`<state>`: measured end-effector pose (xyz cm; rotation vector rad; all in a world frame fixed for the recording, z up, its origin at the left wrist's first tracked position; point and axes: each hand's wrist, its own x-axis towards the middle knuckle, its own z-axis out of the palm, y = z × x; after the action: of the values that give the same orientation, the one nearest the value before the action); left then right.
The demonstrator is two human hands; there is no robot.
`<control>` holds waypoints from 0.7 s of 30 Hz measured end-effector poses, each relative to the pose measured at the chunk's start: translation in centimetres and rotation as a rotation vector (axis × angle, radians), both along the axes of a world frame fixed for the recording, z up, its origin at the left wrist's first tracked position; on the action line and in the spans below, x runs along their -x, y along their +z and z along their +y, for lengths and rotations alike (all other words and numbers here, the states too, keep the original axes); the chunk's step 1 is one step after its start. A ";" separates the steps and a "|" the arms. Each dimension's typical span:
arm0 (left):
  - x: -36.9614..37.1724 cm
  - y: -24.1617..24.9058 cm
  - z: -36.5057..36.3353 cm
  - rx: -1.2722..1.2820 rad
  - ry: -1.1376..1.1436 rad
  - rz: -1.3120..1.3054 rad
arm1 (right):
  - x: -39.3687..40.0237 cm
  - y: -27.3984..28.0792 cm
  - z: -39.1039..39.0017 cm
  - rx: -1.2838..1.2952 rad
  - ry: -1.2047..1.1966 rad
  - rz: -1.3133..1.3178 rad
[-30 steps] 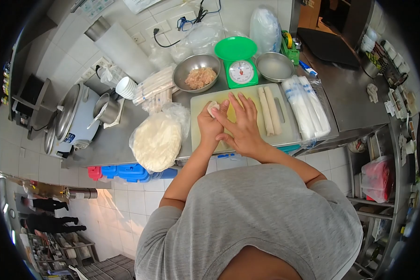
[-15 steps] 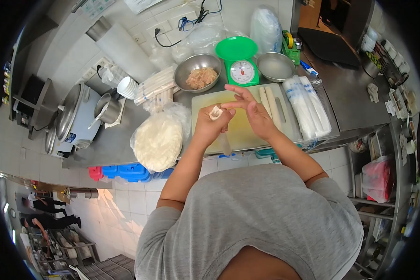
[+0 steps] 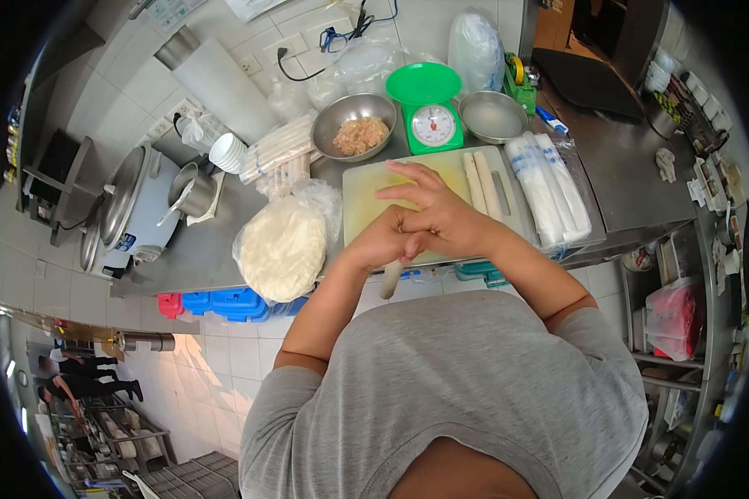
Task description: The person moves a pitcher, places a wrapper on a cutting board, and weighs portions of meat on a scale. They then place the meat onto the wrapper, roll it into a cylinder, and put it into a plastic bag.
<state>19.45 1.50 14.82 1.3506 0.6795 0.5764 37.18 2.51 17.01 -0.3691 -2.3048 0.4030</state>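
My left hand is closed in a fist around a pale, filled tube. The tube's lower end hangs below the fist past the counter edge; its top is hidden. Pressed against the top of that fist is my right hand, two fingers spread out to the left and its other fingers partly hidden. I see nothing held in it. Under both hands lies a cutting board, with two pale rolls at its right side.
A bag of white paste sits left of the board. Behind it stand a metal bowl of pinkish minced filling, a green scale and another metal bowl. Packed plastic sleeves lie at the right. People are at far left.
My right hand has moved down and left onto my left fist. The left hand has turned and lowered slightly, hiding the tube's open top; its lower end has swung left and down.
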 end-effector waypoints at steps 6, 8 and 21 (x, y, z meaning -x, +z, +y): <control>-1.8 -1.0 -0.8 -0.396 0.427 -0.011 | 1.8 0.1 -2.5 -0.131 -0.302 -0.199; -0.1 -1.0 -0.4 -0.340 0.341 0.042 | 2.0 -1.0 -2.2 0.002 -0.250 -0.078; -0.5 -1.8 3.6 -0.279 0.691 -0.394 | -2.0 -8.3 0.6 0.894 -0.369 0.461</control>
<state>19.96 5.15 13.04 1.1834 0.7507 1.4945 39.17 3.15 8.76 -0.9927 -1.4578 1.1784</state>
